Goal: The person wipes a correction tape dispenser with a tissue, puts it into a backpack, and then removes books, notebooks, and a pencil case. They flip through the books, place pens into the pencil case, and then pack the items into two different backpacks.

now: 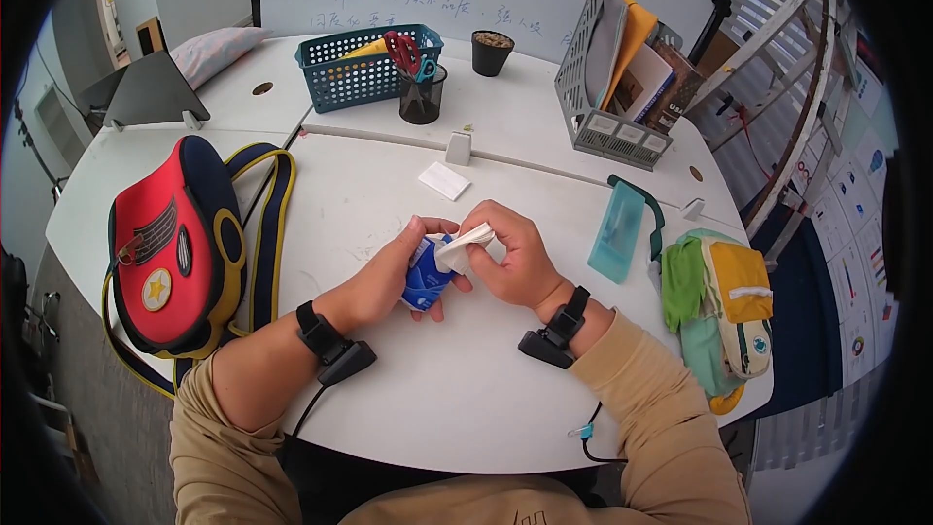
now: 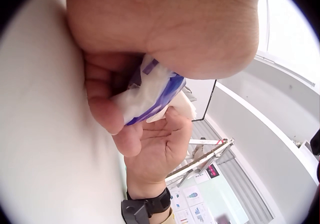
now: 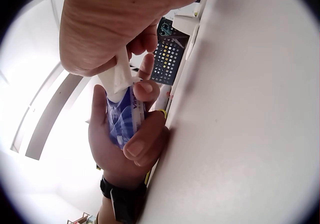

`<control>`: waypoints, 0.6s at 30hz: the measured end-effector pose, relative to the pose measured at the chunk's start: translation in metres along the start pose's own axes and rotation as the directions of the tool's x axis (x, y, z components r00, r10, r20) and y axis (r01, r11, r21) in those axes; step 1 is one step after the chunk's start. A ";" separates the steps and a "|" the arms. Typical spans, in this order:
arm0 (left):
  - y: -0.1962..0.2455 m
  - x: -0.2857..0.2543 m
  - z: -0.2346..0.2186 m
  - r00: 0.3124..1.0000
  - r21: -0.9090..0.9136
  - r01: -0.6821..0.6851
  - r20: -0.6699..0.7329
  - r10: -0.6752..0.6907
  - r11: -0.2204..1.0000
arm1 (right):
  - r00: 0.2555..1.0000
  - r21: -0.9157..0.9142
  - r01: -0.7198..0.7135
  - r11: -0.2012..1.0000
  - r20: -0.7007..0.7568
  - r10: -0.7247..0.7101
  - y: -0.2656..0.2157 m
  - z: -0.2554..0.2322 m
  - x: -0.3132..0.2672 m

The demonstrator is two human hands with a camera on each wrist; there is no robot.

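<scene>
The step in hand seems to be working a tissue point(image 1: 463, 251) at the mouth of a blue pack point(image 1: 425, 279); whether it is being drawn out or tucked in, I cannot tell. The pack is just above the tabletop point(image 1: 389, 384), held in the curled grip of the left hand point(image 1: 387, 275), while the right hand point(image 1: 515, 258) pinches the tissue in a narrow grip. The next move likely calls for a steady left hold and a gentle right one, lest the tissue tear.
</scene>
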State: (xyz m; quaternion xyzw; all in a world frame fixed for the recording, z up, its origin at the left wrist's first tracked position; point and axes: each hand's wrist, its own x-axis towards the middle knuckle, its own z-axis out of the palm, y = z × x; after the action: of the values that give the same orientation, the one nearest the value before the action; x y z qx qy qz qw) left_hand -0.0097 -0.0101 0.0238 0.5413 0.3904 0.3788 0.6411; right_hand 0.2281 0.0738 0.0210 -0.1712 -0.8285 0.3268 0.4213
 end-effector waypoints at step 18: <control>0.000 0.000 0.001 1.000 0.033 0.014 0.016 -0.014 0.999 | 0.996 -0.142 0.044 0.989 -0.073 -0.055 -0.003 0.004 0.004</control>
State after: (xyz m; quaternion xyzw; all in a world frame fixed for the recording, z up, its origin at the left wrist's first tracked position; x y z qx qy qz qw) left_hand -0.0086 -0.0103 0.0238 0.5520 0.3952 0.3635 0.6380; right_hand 0.2230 0.0724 0.0234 -0.1923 -0.8366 0.2505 0.4476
